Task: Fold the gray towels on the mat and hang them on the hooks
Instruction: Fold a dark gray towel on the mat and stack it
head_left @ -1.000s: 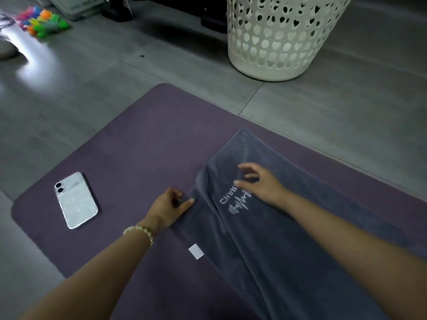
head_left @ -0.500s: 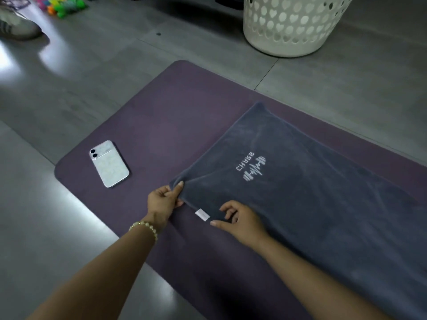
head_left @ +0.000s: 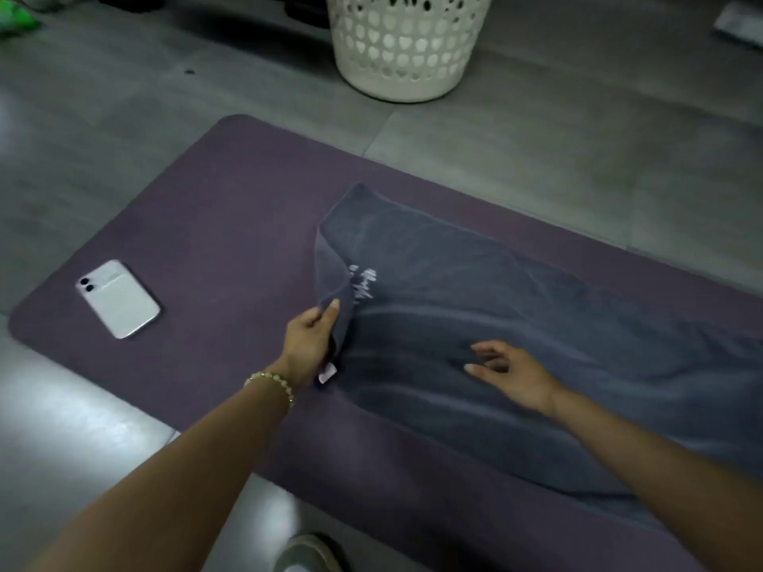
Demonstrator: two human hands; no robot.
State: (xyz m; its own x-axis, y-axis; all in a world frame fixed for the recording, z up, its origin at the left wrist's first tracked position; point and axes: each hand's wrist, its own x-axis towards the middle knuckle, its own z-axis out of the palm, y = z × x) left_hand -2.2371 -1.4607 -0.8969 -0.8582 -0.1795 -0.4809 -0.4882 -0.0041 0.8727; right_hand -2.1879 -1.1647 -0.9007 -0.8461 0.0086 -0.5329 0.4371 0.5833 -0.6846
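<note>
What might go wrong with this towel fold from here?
Only the left hand pinches the lifted end of the gray towel. The right hand is open above it, so the wrinkled cloth may fold crooked. The phone lies on the mat nearby, and a swung edge might catch it.

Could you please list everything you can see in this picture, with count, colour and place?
towel: one, grey, spread on the mat, left end raised
label: one, white, on the towel's edge by the left wrist
mat: one, purple, on the floor
phone: one, white, on the mat's left end, apart from the towel
basket: one, white with heart-shaped holes, on the floor beyond the mat
green thing: one, top left corner, too blurred to identify
floor: grey tiles, all around the mat
bracelet: one, pale beads, on the left wrist
left hand: grips the towel's left edge
right hand: fingers spread, over the towel's middle
</note>
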